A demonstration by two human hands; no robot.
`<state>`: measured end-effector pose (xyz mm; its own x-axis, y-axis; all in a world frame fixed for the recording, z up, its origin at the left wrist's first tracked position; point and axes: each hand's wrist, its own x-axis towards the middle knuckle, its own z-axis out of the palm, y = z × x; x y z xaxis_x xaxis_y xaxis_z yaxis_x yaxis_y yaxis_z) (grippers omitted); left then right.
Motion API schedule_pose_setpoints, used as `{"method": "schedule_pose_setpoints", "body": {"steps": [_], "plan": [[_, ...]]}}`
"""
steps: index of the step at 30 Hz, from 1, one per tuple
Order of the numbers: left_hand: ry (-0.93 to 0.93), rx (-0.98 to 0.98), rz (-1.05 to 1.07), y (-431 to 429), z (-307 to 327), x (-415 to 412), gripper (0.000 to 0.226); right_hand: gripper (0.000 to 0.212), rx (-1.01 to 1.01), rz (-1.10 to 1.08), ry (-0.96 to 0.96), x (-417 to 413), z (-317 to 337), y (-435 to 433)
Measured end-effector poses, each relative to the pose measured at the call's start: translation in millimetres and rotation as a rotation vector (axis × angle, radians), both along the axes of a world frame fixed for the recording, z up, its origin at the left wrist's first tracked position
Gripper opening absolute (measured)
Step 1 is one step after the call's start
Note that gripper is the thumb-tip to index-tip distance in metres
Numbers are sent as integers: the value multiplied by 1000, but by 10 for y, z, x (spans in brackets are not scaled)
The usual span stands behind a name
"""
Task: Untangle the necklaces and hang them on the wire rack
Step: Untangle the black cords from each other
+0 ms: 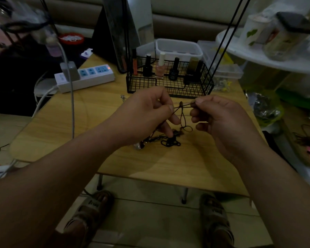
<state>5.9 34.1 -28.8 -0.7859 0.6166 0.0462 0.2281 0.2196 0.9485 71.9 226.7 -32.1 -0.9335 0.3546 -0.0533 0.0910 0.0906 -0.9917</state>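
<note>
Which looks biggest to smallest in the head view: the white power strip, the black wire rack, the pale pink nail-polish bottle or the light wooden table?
1. Light wooden table
2. Black wire rack
3. White power strip
4. Pale pink nail-polish bottle
Rack and strip look close; the rack seems bulkier.

Wooden table bears a power strip, wire rack and tangled necklaces.

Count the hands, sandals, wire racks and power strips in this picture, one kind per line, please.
Hands: 2, left hand, right hand
Sandals: 2, left sandal, right sandal
Wire rack: 1
Power strip: 1
Total: 6
</note>
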Motion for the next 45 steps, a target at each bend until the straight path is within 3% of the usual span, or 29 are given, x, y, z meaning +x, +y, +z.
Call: {"method": "schedule_pose_setpoints", "body": {"steps": [7, 11, 15, 18, 20, 24, 35, 45], "plan": [[-40, 50, 89, 30, -74, -7, 12, 22, -40, 63, -68, 18, 20, -16], [42, -37, 122, 30, -98, -48, 15, 26, 6, 154, -105, 40, 43, -3], [34, -16, 59, 40, -50, -30, 18, 21, 225, 168, -13, -8, -4, 15], [73, -29, 2, 34, -17, -19, 20, 28, 140, 317, 42, -40, -24, -15], [95, -44, -16, 24, -1, -10, 20, 20, 101, 352, 67, -46, -33, -43], [104, -62, -11, 6, 17, -1, 19, 3, 149, 340, 102, -33, -34, -68], [65, -17, 139, -56, -35, -95, 19, 10, 247, 191, 84, 53, 29, 93], [-71, 60, -66, -38, 41, -8, 17, 19, 252, 335, 143, -30, -43, -76]]}}
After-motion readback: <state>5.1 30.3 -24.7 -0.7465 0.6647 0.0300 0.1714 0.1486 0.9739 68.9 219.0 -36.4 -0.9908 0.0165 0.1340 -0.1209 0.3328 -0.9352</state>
